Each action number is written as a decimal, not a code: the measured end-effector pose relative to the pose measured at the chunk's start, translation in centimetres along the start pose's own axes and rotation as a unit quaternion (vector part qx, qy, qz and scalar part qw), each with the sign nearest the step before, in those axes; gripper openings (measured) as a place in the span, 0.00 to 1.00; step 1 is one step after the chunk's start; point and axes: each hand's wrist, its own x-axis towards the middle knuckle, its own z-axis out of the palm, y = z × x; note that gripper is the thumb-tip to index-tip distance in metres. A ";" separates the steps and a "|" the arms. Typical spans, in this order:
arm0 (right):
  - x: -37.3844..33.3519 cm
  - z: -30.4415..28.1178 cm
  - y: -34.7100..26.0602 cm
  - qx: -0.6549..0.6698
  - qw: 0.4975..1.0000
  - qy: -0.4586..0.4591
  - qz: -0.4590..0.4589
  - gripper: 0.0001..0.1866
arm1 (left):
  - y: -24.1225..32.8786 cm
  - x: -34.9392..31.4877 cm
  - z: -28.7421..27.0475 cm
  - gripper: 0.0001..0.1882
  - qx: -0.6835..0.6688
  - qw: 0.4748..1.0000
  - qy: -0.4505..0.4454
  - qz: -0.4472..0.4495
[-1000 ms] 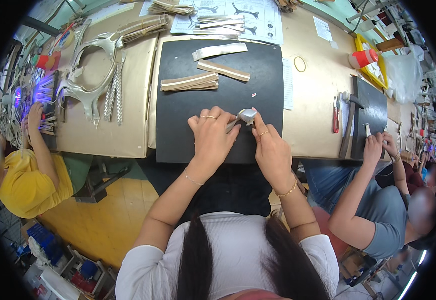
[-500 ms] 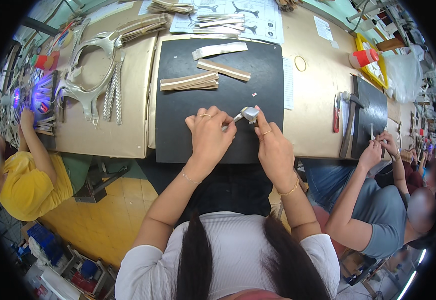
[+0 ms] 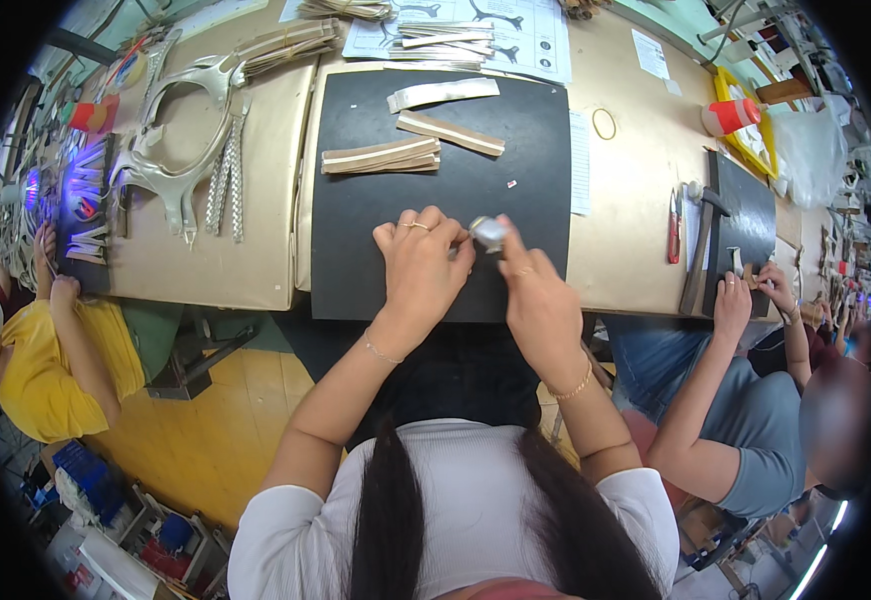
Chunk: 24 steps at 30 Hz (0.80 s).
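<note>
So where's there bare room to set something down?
On the black mat, left of the left hand, this side of the stacked strips; also on the tan tabletop between the mat and the red-handled tool. It's crowded around the silver frame.

A: State left hand (image 3: 422,262) position.
B: Over the black board (image 3: 356,245), thumb and fingers drawn together; anything pinched is hidden.
A: Right hand (image 3: 543,312)?
B: Fingers at a silver piece (image 3: 488,233), just right of the left fingertips; grip unclear.
A: Board's far part?
B: Stacked brown strips (image 3: 381,158) left; silvery strip (image 3: 443,95) farther.
</note>
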 end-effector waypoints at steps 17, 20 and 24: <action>0.0 0.1 0.2 -0.020 0.999 -0.031 0.003 0.26 | -0.9 -0.5 -0.8 0.03 -0.040 0.999 -0.016 -0.033; -0.1 -0.1 0.0 0.002 1.000 -0.014 0.000 0.27 | -0.7 -0.5 -0.7 0.03 -0.034 0.999 -0.010 -0.030; -0.3 -0.4 -0.5 0.036 0.999 0.008 -0.015 0.29 | -0.7 -0.7 -0.6 0.03 -0.025 0.999 -0.008 -0.025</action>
